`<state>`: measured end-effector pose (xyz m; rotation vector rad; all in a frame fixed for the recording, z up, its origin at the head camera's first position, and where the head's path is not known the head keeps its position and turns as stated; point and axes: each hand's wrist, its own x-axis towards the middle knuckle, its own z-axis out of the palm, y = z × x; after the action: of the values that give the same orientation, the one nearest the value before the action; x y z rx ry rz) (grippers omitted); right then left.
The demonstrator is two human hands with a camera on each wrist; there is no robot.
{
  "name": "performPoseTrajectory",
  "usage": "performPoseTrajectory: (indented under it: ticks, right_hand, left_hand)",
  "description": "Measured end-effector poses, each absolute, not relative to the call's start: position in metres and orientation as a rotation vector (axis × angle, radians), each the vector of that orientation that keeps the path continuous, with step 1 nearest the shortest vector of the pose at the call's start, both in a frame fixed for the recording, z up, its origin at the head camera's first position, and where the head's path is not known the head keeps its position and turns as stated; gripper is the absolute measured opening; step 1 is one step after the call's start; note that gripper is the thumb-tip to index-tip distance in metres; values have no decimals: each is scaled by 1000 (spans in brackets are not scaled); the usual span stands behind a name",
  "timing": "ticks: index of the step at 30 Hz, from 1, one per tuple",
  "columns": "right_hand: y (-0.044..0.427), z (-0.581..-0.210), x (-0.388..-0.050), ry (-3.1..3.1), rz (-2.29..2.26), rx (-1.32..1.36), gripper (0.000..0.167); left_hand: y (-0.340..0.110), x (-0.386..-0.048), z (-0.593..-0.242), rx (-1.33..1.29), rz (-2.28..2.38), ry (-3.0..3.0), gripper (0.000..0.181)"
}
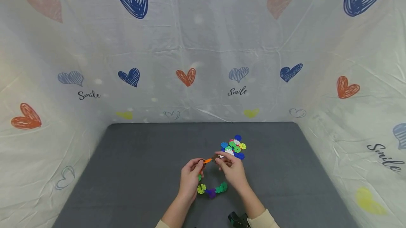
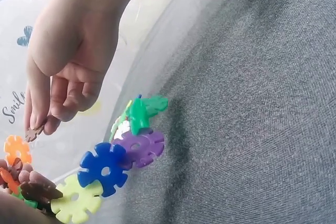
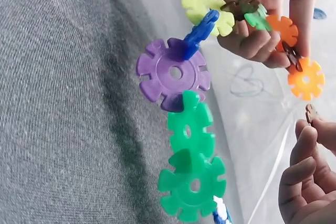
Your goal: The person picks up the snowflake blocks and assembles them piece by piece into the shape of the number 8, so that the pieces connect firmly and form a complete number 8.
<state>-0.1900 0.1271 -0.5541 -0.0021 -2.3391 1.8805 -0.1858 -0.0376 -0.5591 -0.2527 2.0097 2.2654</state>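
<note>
Disc chain (image 1: 211,193) hides partly behind left hand (image 1: 190,178).

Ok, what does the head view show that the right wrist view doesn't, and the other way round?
Only the head view shows the red hearts, "Smile" lettering and cream sleeves.

Only the right wrist view shows the centre hole in the purple disc.

Both show the left hand holding the chain, the right hand pinching a brown disc, and the grey table.
</note>
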Motion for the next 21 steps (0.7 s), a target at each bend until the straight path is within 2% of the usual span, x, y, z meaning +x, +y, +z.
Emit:
performPoseTrajectory:
  ticks: [5, 10, 15, 21]
  right_hand:
    - [123, -533, -181, -2341, 1886, 61, 22]
    - [123, -530, -179, -2274, 1889, 97, 22]
    - [126, -534, -180, -2282, 1861, 116, 21]
    - [130, -556, -187, -2281, 1849, 150, 21]
  left_hand:
    - [-39, -185, -560, -236, 2261, 2043, 28]
    - [-40, -185, -559, -206, 2234, 2079, 26]
    - [-39, -183, -557, -183, 2216, 2147, 23]
    - [-39, -180, -555, -92, 2199, 2264, 20]
